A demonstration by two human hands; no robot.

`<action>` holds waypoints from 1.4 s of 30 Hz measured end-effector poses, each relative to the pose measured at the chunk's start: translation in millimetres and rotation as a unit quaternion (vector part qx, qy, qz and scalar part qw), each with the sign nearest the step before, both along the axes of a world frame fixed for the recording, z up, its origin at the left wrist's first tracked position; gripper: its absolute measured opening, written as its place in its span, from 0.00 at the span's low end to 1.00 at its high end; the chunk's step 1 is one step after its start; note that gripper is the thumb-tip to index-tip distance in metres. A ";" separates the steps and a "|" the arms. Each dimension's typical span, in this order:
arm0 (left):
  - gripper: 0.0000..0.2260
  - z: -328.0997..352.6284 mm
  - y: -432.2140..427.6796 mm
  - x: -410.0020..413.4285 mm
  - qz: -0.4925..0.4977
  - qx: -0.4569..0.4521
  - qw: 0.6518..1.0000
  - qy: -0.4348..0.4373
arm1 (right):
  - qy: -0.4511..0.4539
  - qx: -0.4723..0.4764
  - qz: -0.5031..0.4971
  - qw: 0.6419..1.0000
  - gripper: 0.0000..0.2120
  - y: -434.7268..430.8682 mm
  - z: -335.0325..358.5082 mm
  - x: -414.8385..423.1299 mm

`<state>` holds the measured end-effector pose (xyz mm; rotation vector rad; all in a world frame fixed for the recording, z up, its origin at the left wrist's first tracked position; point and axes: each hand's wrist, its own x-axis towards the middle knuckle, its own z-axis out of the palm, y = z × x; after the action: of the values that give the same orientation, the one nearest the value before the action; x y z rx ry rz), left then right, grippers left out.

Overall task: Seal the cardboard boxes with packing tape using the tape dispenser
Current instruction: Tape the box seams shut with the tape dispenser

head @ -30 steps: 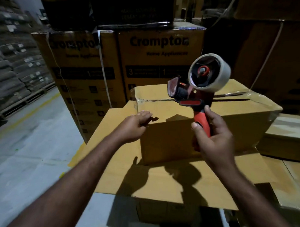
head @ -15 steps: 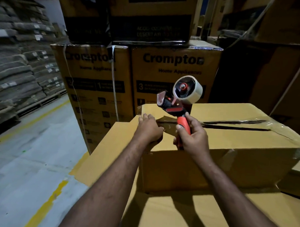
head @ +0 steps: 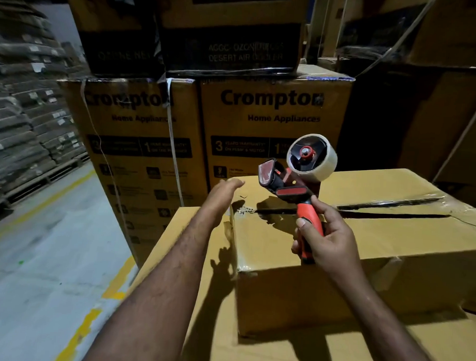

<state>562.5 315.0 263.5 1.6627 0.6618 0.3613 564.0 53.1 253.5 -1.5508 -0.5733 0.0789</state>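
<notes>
The red-handled tape dispenser (head: 290, 191) is grasped by the right hand (head: 334, 243); the left hand (head: 225, 189) is released. Tape is best anchored over the edge of the brown cardboard box (head: 391, 239), centred on the seam.

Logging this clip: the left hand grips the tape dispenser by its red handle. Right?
No: the right hand grips the tape dispenser by its red handle; the left hand is open. The head view shows it.

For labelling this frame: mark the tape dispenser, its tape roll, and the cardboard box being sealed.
tape dispenser (head: 291, 193), head view, red plate above the handle.
tape roll (head: 325, 167), head view, pale outer band.
cardboard box (head: 295, 295), head view, bare front wall.
</notes>
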 end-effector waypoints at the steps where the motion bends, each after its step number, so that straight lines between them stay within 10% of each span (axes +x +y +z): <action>1: 0.35 -0.7 2.2 3.2 0.001 0.014 1.000 0.013 | -0.004 -0.002 -0.003 1.000 0.24 -0.1 0.4 -0.4; 8: 0.18 -11.9 41.4 21.1 0.097 -0.068 0.993 -0.015 | -0.008 -0.003 -0.012 1.000 0.24 1.9 0.3 -1.5; 14: 0.28 -31.8 54.0 22.9 0.101 -0.002 0.994 -0.036 | 0.003 0.008 -0.010 1.000 0.24 -3.1 -1.9 -4.4; 27: 0.11 -38.0 40.4 34.8 0.151 0.199 0.967 -0.060 | 0.008 0.005 -0.037 0.999 0.24 -6.9 -2.2 -10.2; 42: 0.13 -28.2 -46.9 -67.2 0.058 0.078 0.993 -0.073 | -0.033 -0.022 -0.051 0.998 0.25 3.5 -1.6 -10.5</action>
<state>495.2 268.0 235.3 1.7293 0.6360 0.6255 553.5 56.6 251.9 -1.6272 -0.5458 -0.0375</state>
